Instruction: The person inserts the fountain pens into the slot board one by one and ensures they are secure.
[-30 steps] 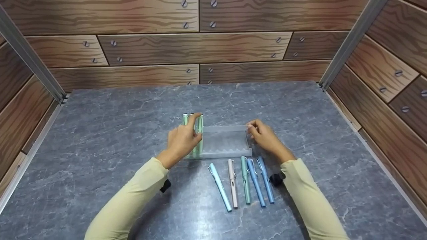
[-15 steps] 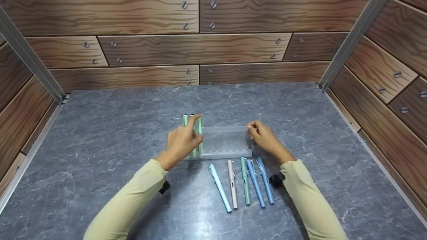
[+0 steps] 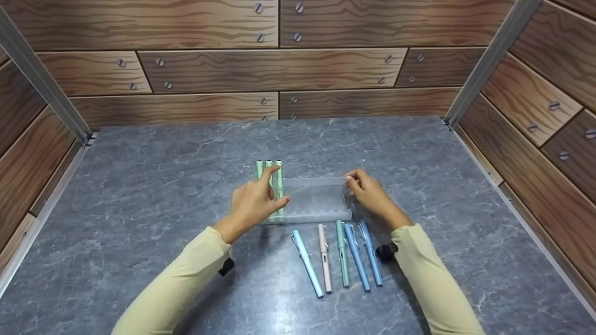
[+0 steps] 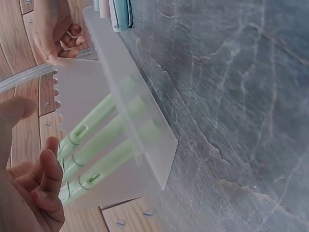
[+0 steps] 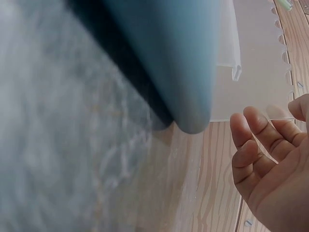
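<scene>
Wood-print panels (image 3: 209,70) back a grey marbled tabletop (image 3: 153,177); head view, three pale-green pens (image 3: 280,184) sit in the translucent tray (image 3: 314,197), five loose pens (image 3: 342,253) before it. Left wrist: left hand (image 4: 36,188) relaxed by the green ones, gripping nothing. Right wrist: right hand (image 5: 277,166) pinches the tray's corner, blurred blue pens (image 5: 178,72) near.

Head view high, facing forward-down; wrist views close, sharing tray (image 3: 312,196).

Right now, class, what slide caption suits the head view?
Left grip over three light-green pens in a translucent plastic tray, right grip at its edge; five coloured pens nearby.
</scene>
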`<state>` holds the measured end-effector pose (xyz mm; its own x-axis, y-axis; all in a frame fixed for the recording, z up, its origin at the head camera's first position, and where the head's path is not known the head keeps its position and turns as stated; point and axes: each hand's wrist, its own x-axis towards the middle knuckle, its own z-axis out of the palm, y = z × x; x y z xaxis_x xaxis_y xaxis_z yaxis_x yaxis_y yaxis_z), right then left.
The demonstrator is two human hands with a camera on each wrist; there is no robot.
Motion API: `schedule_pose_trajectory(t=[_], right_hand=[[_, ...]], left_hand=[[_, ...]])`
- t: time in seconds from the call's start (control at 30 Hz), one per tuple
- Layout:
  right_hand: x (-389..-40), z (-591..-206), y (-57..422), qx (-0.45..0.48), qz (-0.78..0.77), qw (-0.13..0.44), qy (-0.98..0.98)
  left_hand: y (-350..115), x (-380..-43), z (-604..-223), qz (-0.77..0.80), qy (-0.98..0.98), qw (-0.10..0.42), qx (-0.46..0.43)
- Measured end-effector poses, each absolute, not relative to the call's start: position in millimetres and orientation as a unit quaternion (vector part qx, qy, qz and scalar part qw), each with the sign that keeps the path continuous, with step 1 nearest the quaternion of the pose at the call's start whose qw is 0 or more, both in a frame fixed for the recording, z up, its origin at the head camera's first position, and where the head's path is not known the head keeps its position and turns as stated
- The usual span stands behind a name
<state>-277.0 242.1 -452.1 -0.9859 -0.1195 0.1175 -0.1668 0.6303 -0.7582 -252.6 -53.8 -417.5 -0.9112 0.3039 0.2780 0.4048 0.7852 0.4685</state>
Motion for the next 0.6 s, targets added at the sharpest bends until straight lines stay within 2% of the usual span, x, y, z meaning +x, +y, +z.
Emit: schedule_pose_trajectory(t=[0.6], right_hand=[[-276.8, -451.3, 242.8, 0.090, 0.411, 0.034, -0.907]], left_hand=[[-53.3, -237.1, -425.2, -0.272, -0.934, 0.060, -0.222]])
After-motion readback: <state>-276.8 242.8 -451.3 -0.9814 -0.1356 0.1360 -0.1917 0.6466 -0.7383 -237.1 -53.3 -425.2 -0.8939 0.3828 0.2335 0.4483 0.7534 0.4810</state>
